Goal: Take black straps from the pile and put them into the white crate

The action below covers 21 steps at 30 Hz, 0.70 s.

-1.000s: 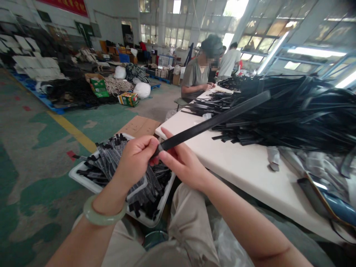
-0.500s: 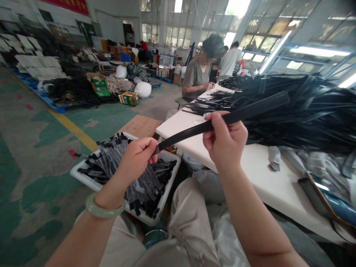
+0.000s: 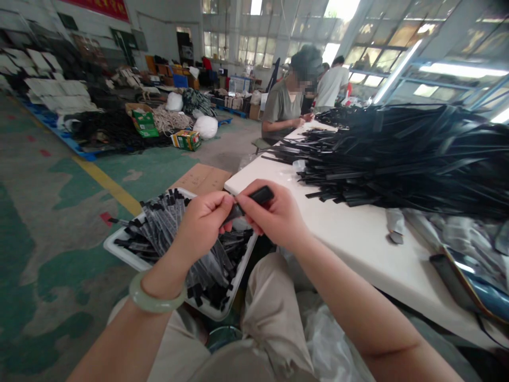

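My left hand (image 3: 201, 229) and my right hand (image 3: 274, 213) meet above a white plastic tray, both pinching one black strap-like strip (image 3: 249, 201). Only a short stretch of it shows between my fingers, and the rest is hidden or foreshortened. The white tray (image 3: 131, 255) rests near my lap, holding many cut black-and-grey strips (image 3: 175, 233). A pale green bangle (image 3: 156, 295) circles my left wrist. To the right, a large heap of black strips (image 3: 401, 159) lies on a white table (image 3: 350, 233), just beyond my right hand.
A co-worker (image 3: 282, 101) sits at the table's far end, working over more strips. A cardboard sheet (image 3: 202, 178) lies on the floor beyond the tray. Pallets, white sacks and boxes stand further back. A plastic bag (image 3: 330, 345) sits by my knee.
My right hand has come down and left, back beside my left hand. The strip no longer stretches out long between them and shows only as a short piece.
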### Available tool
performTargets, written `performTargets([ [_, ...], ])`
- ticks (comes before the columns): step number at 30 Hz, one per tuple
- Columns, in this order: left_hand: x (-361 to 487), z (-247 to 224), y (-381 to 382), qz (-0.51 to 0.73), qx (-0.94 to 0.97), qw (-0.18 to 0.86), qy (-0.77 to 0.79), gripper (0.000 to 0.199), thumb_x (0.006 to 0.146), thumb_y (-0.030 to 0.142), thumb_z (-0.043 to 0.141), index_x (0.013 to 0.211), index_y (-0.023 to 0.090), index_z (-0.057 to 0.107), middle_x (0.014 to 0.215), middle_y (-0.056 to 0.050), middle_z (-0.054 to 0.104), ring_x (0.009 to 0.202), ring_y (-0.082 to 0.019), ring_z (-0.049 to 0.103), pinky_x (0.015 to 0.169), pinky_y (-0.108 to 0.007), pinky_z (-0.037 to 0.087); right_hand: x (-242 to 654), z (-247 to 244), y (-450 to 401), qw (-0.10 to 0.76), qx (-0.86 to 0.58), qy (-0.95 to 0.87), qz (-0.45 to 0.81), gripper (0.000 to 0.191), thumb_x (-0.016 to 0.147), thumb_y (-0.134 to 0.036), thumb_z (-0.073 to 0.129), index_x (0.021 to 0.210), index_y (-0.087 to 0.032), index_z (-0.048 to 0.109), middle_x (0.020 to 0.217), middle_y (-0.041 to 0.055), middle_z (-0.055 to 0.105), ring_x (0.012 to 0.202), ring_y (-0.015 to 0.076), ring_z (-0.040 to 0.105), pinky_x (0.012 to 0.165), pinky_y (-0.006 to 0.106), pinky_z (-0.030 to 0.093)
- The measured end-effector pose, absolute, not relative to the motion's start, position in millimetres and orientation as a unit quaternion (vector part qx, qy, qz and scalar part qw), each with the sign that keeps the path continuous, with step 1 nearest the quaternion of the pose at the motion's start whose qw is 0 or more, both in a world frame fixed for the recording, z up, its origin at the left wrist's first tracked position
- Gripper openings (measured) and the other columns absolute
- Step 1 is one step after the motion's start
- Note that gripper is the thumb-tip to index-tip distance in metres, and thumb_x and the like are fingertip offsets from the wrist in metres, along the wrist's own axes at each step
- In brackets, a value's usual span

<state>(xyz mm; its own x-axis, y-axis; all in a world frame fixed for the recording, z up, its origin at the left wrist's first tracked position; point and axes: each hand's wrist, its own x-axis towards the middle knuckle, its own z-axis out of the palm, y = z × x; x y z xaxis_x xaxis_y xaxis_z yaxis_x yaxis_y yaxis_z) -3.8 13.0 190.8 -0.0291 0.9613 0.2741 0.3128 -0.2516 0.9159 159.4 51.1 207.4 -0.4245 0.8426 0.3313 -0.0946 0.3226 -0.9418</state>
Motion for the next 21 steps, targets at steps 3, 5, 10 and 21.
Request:
performTargets([
  [3, -4.2, 189.1, 14.4, 0.461, 0.645, 0.282, 0.540, 0.038, 0.091, 0.038, 0.045, 0.058, 0.020, 0.053, 0.048, 0.004, 0.049, 0.047, -0.012, 0.045, 0.049, -0.025, 0.032, 156.2, 205.0, 50.5, 0.372, -0.321, -0.660, 0.568, 0.019, 0.082, -0.026, 0.074, 0.084, -0.018, 0.058, 0.053, -0.0074, 0.062, 0.038, 0.0073, 0.057, 0.037, 0.014, 0.047],
  [5, -6.1, 187.6, 15.1, 0.439, 0.665, 0.261, 0.545, 0.039, 0.091, 0.039, 0.044, 0.057, 0.020, 0.050, 0.048, 0.004, 0.048, 0.048, -0.012, 0.044, 0.051, -0.026, 0.032, 158.6, 207.4, 54.7, 0.299, -0.349, -0.635, 0.621, 0.018, 0.082, -0.024, 0.077, 0.085, -0.016, 0.061, 0.058, -0.0034, 0.068, 0.046, 0.0095, 0.066, 0.044, 0.015, 0.055],
  [10, -14.0, 185.7, 14.0, 0.385, 0.726, 0.236, 0.519, 0.041, 0.090, 0.038, 0.042, 0.053, 0.021, 0.042, 0.050, 0.004, 0.045, 0.052, -0.013, 0.044, 0.054, -0.027, 0.031, 161.6, 213.6, 65.8, 0.093, -0.336, -0.582, 0.734, 0.021, 0.087, -0.026, 0.074, 0.074, -0.010, 0.067, 0.064, 0.0062, 0.075, 0.057, 0.0125, 0.073, 0.055, 0.018, 0.061],
  [21, -115.5, 188.5, 19.9, 0.470, 0.594, 0.057, 0.651, 0.048, 0.093, 0.049, 0.047, 0.123, 0.014, 0.056, 0.125, -0.013, 0.062, 0.119, -0.028, 0.054, 0.104, -0.041, 0.040, 23.6, 189.5, 88.9, 0.284, -0.226, -0.581, 0.728, 0.027, 0.092, -0.024, 0.065, 0.067, -0.014, 0.062, 0.055, 0.0031, 0.069, 0.051, 0.0132, 0.068, 0.050, 0.022, 0.058],
])
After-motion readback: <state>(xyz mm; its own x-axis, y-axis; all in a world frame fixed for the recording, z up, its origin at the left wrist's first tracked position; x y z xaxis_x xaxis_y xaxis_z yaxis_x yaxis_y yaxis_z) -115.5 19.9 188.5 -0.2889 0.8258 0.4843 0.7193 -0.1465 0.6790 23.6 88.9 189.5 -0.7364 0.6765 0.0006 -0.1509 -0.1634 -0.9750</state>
